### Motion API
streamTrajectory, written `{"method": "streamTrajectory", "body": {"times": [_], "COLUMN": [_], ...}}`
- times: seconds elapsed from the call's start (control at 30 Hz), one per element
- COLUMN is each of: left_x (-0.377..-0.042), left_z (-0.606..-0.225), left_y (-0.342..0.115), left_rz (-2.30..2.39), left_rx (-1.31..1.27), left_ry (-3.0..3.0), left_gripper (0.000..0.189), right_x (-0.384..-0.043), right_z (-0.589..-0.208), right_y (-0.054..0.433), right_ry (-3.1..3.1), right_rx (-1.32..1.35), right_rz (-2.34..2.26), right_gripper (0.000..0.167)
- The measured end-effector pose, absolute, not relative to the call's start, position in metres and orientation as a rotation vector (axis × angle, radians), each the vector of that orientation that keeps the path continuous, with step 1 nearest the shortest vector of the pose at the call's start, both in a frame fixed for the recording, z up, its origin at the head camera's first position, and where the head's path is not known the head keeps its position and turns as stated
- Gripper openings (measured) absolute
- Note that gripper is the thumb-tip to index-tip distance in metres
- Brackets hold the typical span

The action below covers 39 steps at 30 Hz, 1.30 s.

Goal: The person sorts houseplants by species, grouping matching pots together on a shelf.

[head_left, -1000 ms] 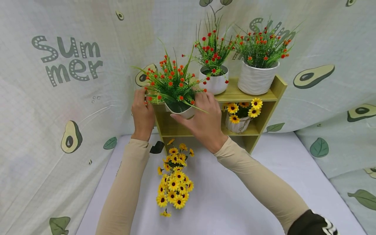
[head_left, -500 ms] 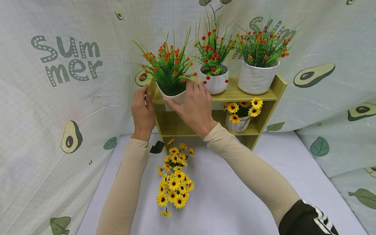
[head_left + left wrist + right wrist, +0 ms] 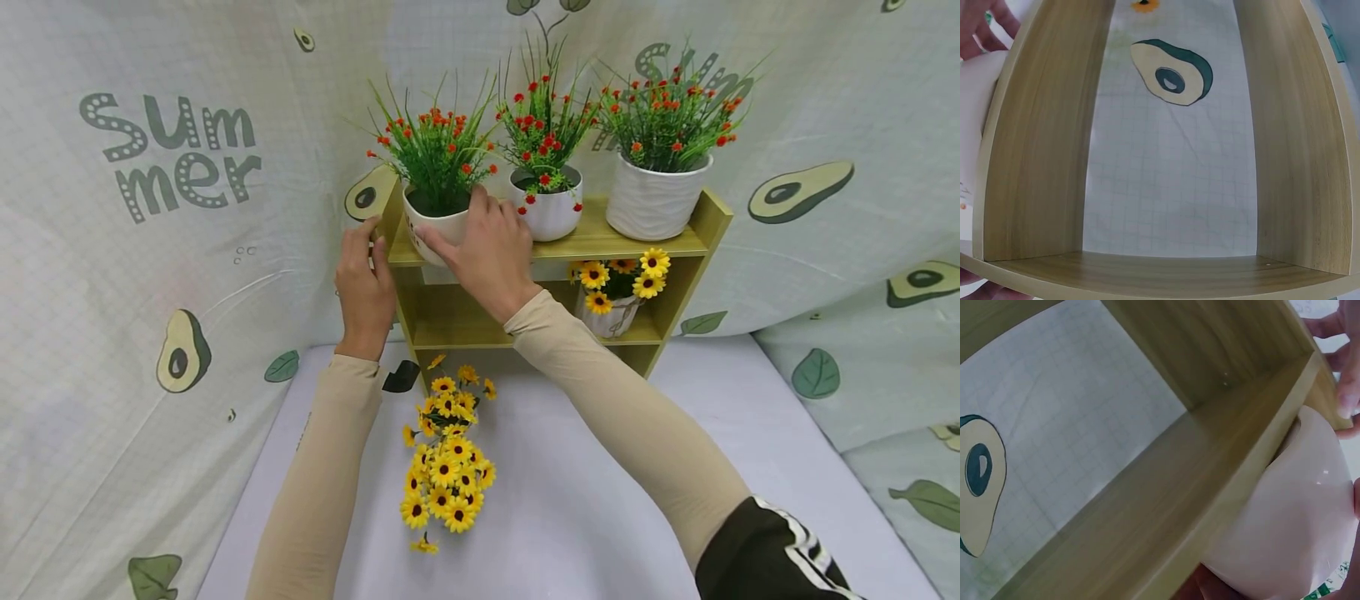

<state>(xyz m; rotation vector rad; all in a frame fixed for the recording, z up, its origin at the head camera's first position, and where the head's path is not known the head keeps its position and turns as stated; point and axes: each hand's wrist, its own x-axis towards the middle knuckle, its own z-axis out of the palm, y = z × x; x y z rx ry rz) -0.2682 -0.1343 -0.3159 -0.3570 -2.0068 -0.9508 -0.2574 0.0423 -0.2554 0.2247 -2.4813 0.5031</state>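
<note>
My right hand (image 3: 491, 254) holds a white flower pot (image 3: 442, 223) by its right side, thumb across the front. Orange-red flowers and grassy green leaves (image 3: 438, 154) rise from it. The pot sits upright at the left end of the top board of a wooden shelf (image 3: 468, 335); in the right wrist view the pot's smooth wall (image 3: 1291, 519) overlaps the board's edge. At the shelf's left end panel, my left hand (image 3: 365, 287) grips the upper corner, its fingertips also showing in the right wrist view. The far side of the pot is hidden.
Two more white pots with red flowers, one smooth (image 3: 551, 212) and one ribbed (image 3: 656, 200), stand right along the top board. A small pot of yellow sunflowers (image 3: 611, 317) is on the middle level. More sunflowers (image 3: 450, 467) stand on the white table before the shelf.
My right hand has carried the flower pot back and left from in front of the shelf onto its top board, and the pot has straightened up. The left hand has stayed at the panel.
</note>
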Motion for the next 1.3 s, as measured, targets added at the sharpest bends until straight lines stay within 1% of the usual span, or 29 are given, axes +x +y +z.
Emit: {"method": "streamTrajectory", "body": {"times": [0.47, 0.57, 0.7, 0.87, 0.97, 1.1, 1.3], "left_x": [-0.267, -0.267, -0.267, -0.268, -0.268, -0.267, -0.268], "left_z": [-0.317, -0.317, -0.316, -0.317, -0.317, -0.317, -0.318], "left_y": [-0.134, -0.134, -0.134, -0.135, -0.134, -0.134, -0.135], "left_rz": [-0.964, -0.961, -0.959, -0.963, -0.967, -0.967, -0.972], "left_rx": [-0.34, -0.335, -0.339, -0.351, -0.358, -0.362, -0.359], "left_ry": [-2.021, -2.023, -2.019, -2.012, -2.01, -2.011, -2.013], "left_gripper": [0.036, 0.036, 0.034, 0.034, 0.034, 0.035, 0.035], "right_x": [-0.268, -0.263, -0.242, -0.207, -0.189, -0.166, -0.14], "right_z": [-0.258, -0.263, -0.277, -0.305, -0.328, -0.369, -0.437], "right_y": [0.038, 0.043, 0.055, 0.072, 0.084, 0.099, 0.111], "right_ry": [-2.507, -2.495, -2.432, -2.271, -2.182, -2.163, -2.288], "right_rx": [0.167, 0.184, 0.269, 0.412, 0.496, 0.555, 0.54], "right_rz": [0.629, 0.691, 0.736, 0.771, 0.799, 0.827, 0.836], "right_gripper": [0.1, 0.102, 0.098, 0.084, 0.074, 0.065, 0.057]}}
